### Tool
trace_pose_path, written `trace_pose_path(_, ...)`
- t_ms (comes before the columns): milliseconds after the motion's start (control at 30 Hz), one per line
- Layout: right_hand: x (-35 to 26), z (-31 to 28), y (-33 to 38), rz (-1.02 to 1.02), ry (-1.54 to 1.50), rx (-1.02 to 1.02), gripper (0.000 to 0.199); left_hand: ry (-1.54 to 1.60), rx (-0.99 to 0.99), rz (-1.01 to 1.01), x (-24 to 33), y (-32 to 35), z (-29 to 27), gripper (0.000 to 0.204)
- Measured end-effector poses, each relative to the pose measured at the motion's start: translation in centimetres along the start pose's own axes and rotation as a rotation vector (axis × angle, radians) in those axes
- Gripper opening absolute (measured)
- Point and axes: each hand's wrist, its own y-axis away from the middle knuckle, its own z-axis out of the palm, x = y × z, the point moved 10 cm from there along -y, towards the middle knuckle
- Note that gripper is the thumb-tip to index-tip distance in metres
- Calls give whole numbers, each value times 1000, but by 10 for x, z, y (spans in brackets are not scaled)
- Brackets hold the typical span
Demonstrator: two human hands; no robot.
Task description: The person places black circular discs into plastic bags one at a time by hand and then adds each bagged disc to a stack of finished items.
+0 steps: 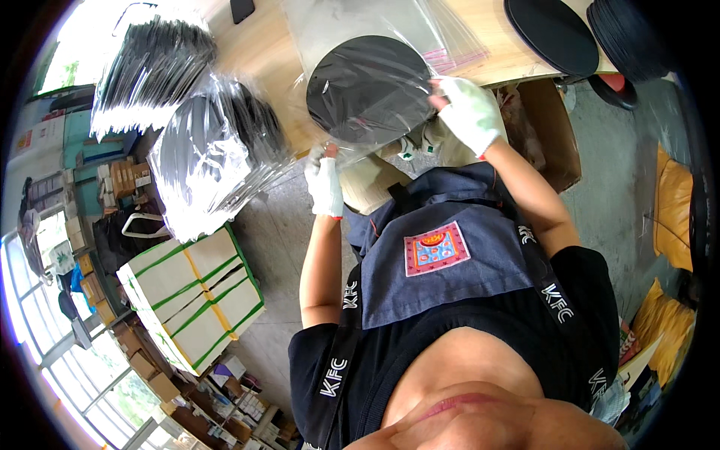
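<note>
Head view: in the upper middle of the frame, a black round disc (369, 88) sits inside a clear plastic bag (390, 45), held above the edge of the wooden surface (259, 52). The right hand (471, 112), in a white glove, is right of centre with its fingers (444, 94) pinched on the film at the disc's right edge. The left hand (325, 184), also gloved, is lower, at the frame's middle, its fingers closed on the bag's lower left corner.

The disc looks nearly seated in the bag, whose open end, with a pink strip, trails toward the upper right. To do this well, I judge the two hands should keep the film taut across the disc so it slides flat without bunching, and the pinch should stay on film rather than on the disc face.

At upper left, stacks of bagged discs (202, 150) lean on strapped white cartons (196, 296). At upper right, bare black discs (553, 31) lie on the surface. A brown cardboard box (559, 135) stands on the floor below the surface edge.
</note>
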Motion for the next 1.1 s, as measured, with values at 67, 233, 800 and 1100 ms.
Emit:
trace_pose_path(67, 32, -11, 11, 168, -77, 63, 33, -37, -53, 18, 53, -2, 29, 9)
trace_pose_path(233, 41, 98, 47, 878, -1242, -551, 37, -17, -62, 171, 148, -7, 60, 13)
trace_pose_path(800, -245, 147, -78, 245, -1339, -854, 21, -1218, 414, 496, 249, 12, -192, 43)
trace_pose_path(1100, 142, -5, -3, 662, -1027, -4, 14, -1118, 419, 338, 231, 25, -199, 44)
